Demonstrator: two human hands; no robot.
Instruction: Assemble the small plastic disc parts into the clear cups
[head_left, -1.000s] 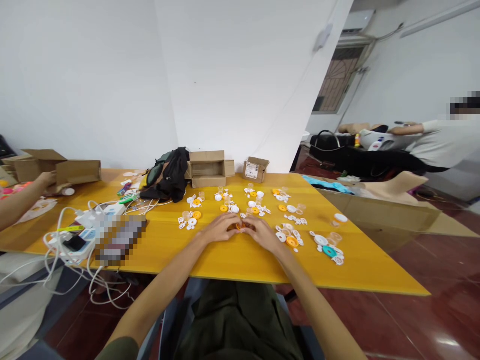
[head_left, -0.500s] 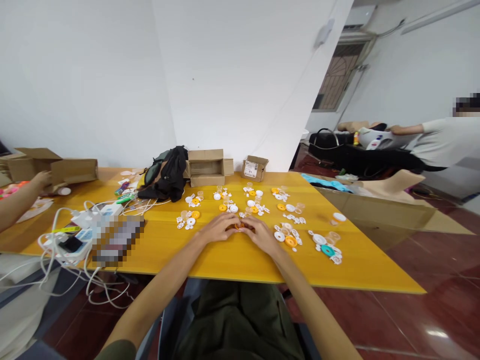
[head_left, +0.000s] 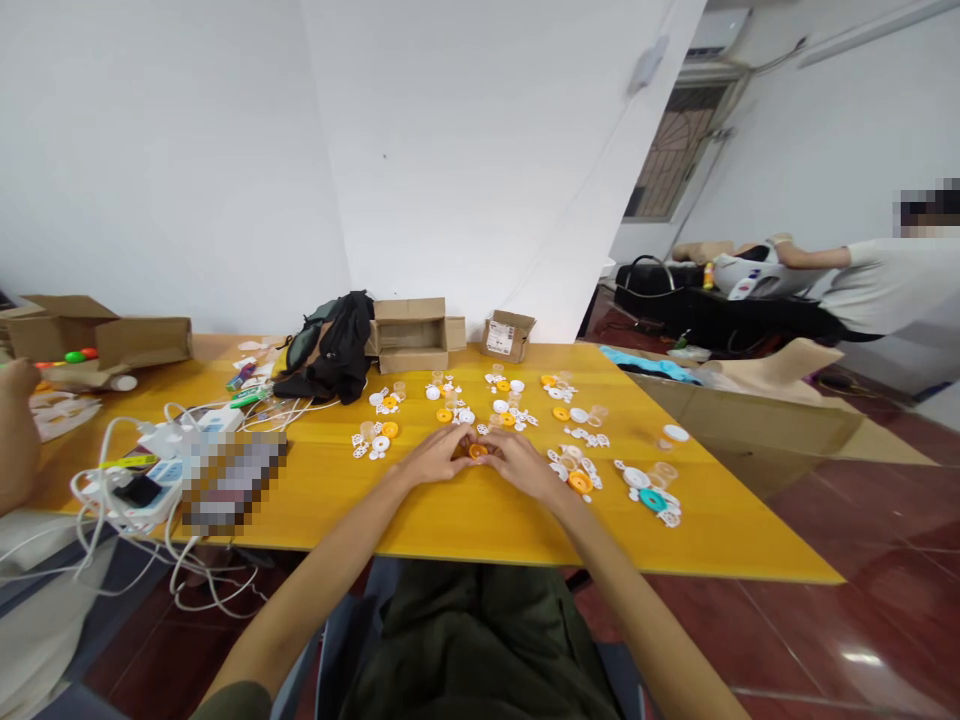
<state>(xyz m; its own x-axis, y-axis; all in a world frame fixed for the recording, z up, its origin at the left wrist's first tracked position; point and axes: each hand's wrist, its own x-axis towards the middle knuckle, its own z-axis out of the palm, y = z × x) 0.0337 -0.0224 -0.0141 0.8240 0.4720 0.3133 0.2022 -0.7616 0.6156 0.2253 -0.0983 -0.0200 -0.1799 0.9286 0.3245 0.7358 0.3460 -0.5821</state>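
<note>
My left hand (head_left: 435, 457) and my right hand (head_left: 519, 463) meet over the middle of the yellow table (head_left: 465, 515). Both pinch a small orange round part (head_left: 477, 451) between their fingertips. Around them lie several groups of small white, orange and clear plastic parts, such as one group (head_left: 378, 440) to the left and another (head_left: 573, 468) to the right. A teal disc (head_left: 651, 499) lies among white pieces further right.
Cardboard boxes (head_left: 411, 334), a smaller box (head_left: 508, 335) and a black bag (head_left: 334, 347) stand at the table's back. Cables and a power strip (head_left: 142, 470) crowd the left side. Another person's arm (head_left: 19, 430) shows at far left; another person (head_left: 885, 280) is at the right.
My hands stay together on the orange part, fingers shifting slightly. The arm at far left has drawn back from the cardboard box.
</note>
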